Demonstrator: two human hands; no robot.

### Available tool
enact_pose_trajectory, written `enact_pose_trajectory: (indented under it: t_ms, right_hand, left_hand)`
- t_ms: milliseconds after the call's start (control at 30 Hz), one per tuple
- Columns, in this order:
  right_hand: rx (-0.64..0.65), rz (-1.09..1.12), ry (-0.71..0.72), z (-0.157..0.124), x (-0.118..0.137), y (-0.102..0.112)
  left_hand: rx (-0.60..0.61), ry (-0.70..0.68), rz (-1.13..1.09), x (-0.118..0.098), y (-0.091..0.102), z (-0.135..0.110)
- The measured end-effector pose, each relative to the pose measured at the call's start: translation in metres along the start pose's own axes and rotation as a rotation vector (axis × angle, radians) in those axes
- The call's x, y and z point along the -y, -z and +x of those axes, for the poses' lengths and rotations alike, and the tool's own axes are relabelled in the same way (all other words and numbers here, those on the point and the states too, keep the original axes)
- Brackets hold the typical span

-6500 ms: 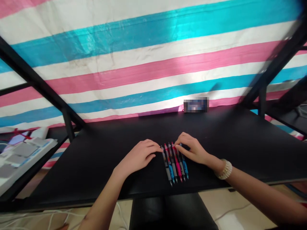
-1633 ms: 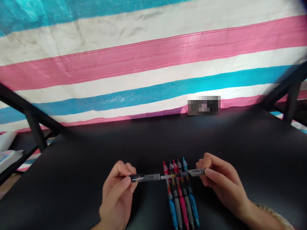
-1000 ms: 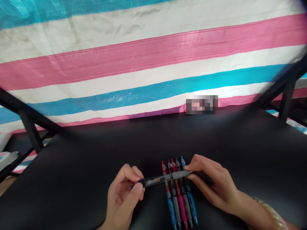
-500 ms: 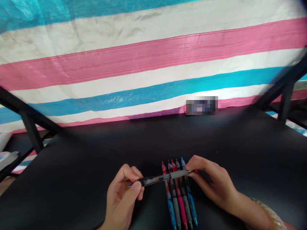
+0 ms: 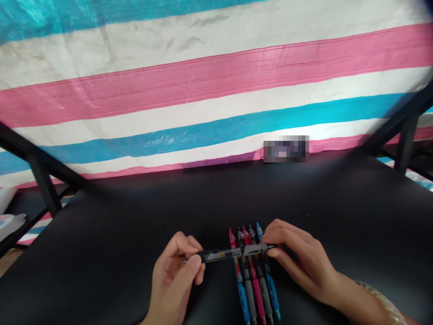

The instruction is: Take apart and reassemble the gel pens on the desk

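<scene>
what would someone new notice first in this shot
Probably the striped sheet, its pink, white and blue bands filling the back. Next, the grey-gripped pen, held crosswise between the left hand and the right hand. Under it, five pens, blue, grey and pink, lie side by side on the black table.

Closed off from nine o'clock over twelve to three by a creased striped sheet (image 5: 203, 81), banded in white, pink and blue and slanting up toward two o'clock. Filled toward six o'clock by a black tabletop (image 5: 118, 216). Flanked at nine o'clock by a black frame (image 5: 42, 180) of slanting bar and post, at three by a matching frame (image 5: 407, 140). Bordered past nine o'clock by a dark side surface (image 5: 30, 201). Lit unevenly: glossy on the sheet toward ten, shadowed beside the three o'clock frame.
</scene>
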State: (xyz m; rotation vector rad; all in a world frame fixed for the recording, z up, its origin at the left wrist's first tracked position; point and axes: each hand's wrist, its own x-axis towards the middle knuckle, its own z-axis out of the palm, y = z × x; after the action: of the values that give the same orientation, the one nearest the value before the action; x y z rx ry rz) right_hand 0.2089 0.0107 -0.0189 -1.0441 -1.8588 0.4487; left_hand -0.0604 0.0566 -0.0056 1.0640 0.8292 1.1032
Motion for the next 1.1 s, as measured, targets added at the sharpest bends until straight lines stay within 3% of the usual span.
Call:
enact_pose_trajectory:
  t_ms: [367,733,933,1100]
  right_hand:
    - [0.039,0.011,0.061,0.001,0.0,0.0]
    - [0.049,0.004,0.024,0.003,0.004,0.001]
    - [0.165,0.039,0.029,0.0,0.006,-0.002]
    - [0.257,0.009,0.127,0.002,0.012,-0.009]
  left_hand:
    - [-0.02,0.014,0.006,-0.002,-0.006,0.001]
    - [-0.083,-0.035,0.08,0.005,-0.003,0.003]
    - [-0.139,-0.03,0.118,-0.002,-0.006,0.006]
    - [-0.049,-0.126,0.091,-0.006,-0.015,0.006]
